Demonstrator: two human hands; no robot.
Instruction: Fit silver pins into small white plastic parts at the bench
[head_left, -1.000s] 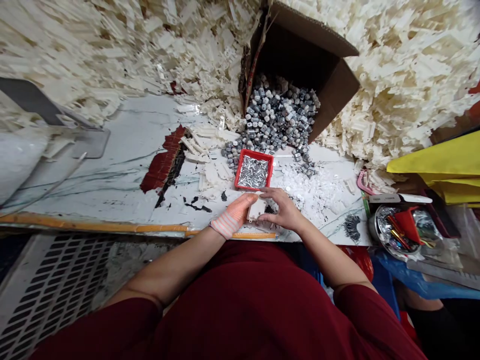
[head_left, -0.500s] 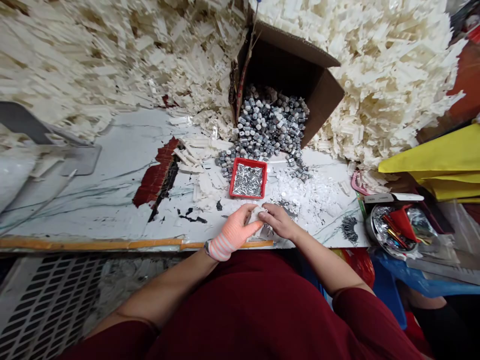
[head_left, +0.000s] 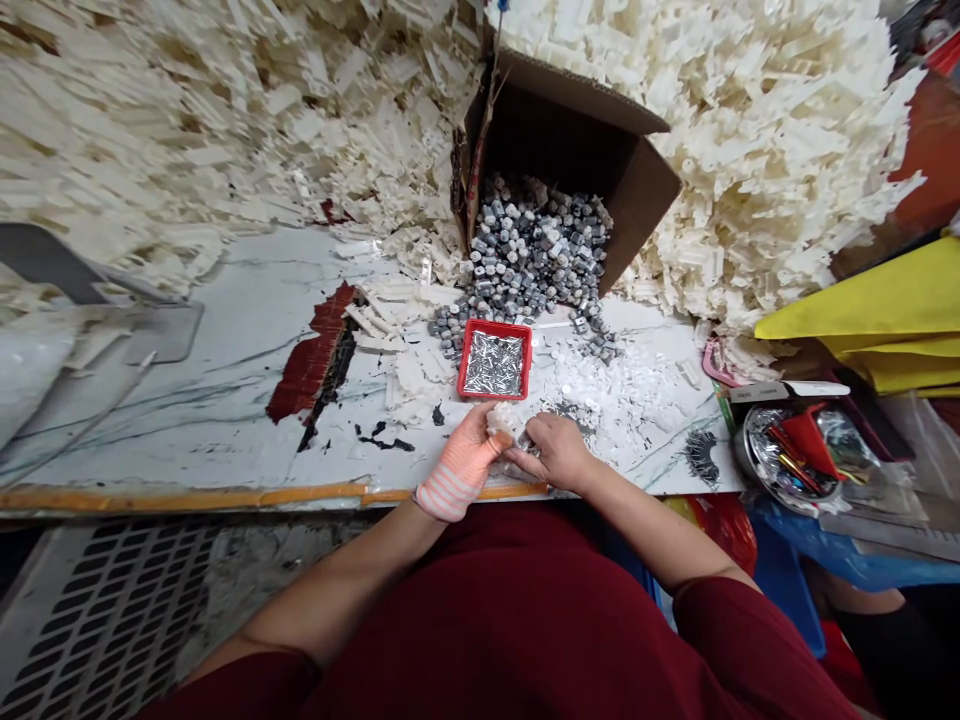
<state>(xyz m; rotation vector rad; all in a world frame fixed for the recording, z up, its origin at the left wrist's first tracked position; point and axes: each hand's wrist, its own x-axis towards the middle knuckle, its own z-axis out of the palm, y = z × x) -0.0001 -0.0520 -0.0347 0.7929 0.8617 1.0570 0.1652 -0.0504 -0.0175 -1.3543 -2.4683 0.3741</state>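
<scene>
Just below the red tray (head_left: 495,327), the gloved left hand (head_left: 461,462) holds a small white plastic part (head_left: 501,417). The bare right hand (head_left: 556,452) meets it with narrow fingers; whether it grips, I cannot tell.

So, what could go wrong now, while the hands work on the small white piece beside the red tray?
The left hand and right hand work the white piece close to the table edge; a dropped bit may fall to the floor. The red tray of metal pins sits just beyond the hands; a nudge could spill it. Lastly, grey parts spilling from the cardboard box could mix in.
</scene>
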